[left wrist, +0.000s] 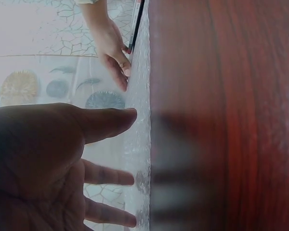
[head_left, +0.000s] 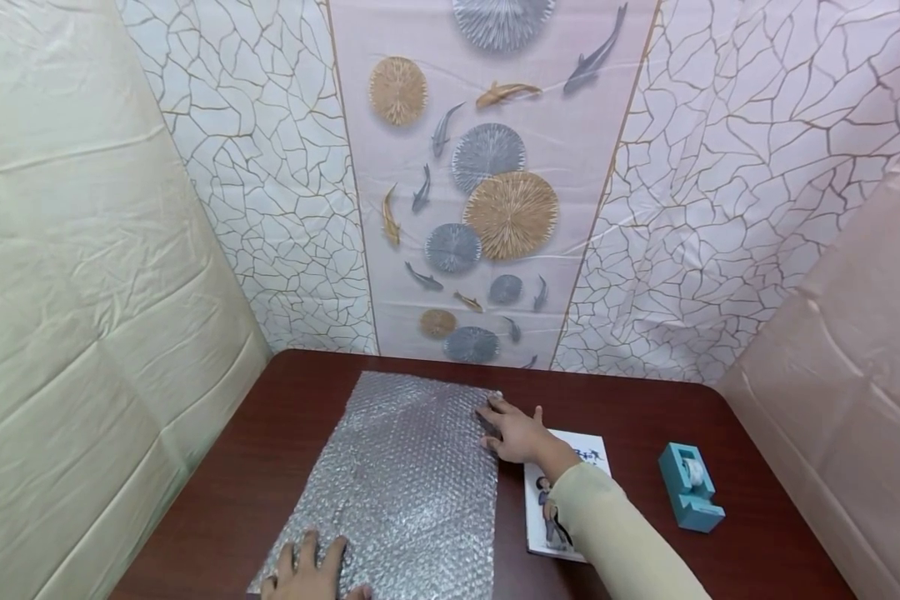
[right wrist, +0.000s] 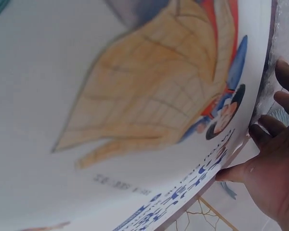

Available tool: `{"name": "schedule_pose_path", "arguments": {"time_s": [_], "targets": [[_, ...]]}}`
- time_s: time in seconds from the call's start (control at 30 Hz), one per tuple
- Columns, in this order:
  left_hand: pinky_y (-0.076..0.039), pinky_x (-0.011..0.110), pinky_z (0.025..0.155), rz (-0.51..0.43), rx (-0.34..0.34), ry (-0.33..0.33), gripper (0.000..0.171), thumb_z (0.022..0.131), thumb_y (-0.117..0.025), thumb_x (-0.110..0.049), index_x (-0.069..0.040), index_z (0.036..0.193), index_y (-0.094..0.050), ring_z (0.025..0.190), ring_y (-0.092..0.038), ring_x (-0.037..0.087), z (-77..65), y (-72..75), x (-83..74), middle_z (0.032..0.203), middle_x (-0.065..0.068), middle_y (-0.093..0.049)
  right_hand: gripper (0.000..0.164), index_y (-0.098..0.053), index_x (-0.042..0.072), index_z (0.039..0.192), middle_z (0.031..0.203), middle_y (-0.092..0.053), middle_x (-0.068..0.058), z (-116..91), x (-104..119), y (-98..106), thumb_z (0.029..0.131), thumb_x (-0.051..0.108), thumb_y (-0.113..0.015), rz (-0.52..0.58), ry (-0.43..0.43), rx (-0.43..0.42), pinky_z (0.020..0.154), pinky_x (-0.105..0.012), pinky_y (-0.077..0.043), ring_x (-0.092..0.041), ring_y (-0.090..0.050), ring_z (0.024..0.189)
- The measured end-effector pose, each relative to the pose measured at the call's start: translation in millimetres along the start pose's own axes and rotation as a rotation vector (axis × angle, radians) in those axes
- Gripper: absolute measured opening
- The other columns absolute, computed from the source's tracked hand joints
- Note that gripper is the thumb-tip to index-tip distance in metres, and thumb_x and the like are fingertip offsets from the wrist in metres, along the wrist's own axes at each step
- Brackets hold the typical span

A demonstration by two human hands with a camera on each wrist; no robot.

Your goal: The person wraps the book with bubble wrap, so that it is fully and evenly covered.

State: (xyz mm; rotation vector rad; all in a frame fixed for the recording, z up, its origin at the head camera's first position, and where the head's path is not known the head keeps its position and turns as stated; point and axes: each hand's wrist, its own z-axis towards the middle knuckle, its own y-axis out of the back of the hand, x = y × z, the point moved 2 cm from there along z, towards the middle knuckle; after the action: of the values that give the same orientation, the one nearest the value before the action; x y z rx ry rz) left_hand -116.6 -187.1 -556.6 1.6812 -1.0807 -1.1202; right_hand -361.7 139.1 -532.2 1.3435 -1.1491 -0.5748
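Note:
A sheet of bubble wrap (head_left: 412, 467) lies flat on the dark red-brown table. On its near left part my left hand (head_left: 307, 571) rests with spread fingers; the left wrist view shows the fingertips (left wrist: 127, 177) touching the sheet. My right hand (head_left: 513, 432) touches the sheet's far right edge, fingers extended and holding nothing. Under the right forearm lies a white book (head_left: 536, 525) with an illustrated cover, partly hidden by the sleeve. Its printed cover (right wrist: 135, 96) fills much of the right wrist view, with the right hand (right wrist: 274, 163) beyond it.
A teal tape dispenser (head_left: 690, 487) with a roll of tape stands on the table (head_left: 765, 517) to the right of the book. Behind the table hangs a patterned cloth (head_left: 465, 167) with fish and round shapes. Pale padded panels (head_left: 82, 333) close off both sides.

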Motion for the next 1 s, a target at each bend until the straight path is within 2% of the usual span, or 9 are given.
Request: {"name": "schedule_pose_path", "arguments": {"time_s": [0.27, 0.53, 0.83, 1.0], "targets": [[-0.044, 0.086, 0.103, 0.003, -0.025, 0.027, 0.097, 0.084, -0.075, -0.081, -0.010, 0.150, -0.064, 0.143, -0.043, 0.070, 5.6, -3.6, 3.8, 0.157, 0.037, -0.052, 0.065, -0.049, 0.027, 0.168, 0.183, -0.029, -0.012, -12, 0, 2, 0.109, 0.045, -0.068, 0.012, 0.006, 0.013, 0.123, -0.092, -0.003, -0.039, -0.030, 0.169], [-0.044, 0.089, 0.102, 0.026, -0.148, -0.010, 0.094, 0.085, -0.080, -0.073, -0.007, 0.150, -0.064, 0.142, -0.043, 0.071, 1.1, -5.4, 5.2, 0.154, 0.039, -0.053, 0.066, -0.053, 0.027, 0.166, 0.180, -0.036, -0.013, -20, 0, 1, 0.107, 0.052, -0.069, -0.035, 0.035, -0.011, 0.120, -0.095, -0.006, -0.042, -0.034, 0.167], [-0.040, 0.090, 0.106, 0.047, -0.067, 0.025, 0.099, 0.086, -0.075, -0.078, -0.005, 0.152, -0.062, 0.145, -0.038, 0.074, 6.3, -3.6, 11.3, 0.159, 0.041, -0.049, 0.067, -0.055, 0.026, 0.164, 0.176, -0.043, -0.013, -32, 6, 5, 0.106, 0.056, -0.069, -0.069, 0.055, 0.000, 0.121, -0.094, -0.008, -0.042, -0.038, 0.164], [-0.036, 0.091, 0.109, 0.055, -0.054, 0.044, 0.101, 0.085, -0.076, -0.078, -0.004, 0.152, -0.061, 0.147, -0.036, 0.075, 9.6, -4.7, 14.8, 0.161, 0.041, -0.047, 0.067, -0.056, 0.026, 0.164, 0.175, -0.044, -0.014, -40, 9, 6, 0.105, 0.056, -0.070, -0.071, 0.062, 0.009, 0.121, -0.094, -0.010, -0.043, -0.039, 0.163]]}}
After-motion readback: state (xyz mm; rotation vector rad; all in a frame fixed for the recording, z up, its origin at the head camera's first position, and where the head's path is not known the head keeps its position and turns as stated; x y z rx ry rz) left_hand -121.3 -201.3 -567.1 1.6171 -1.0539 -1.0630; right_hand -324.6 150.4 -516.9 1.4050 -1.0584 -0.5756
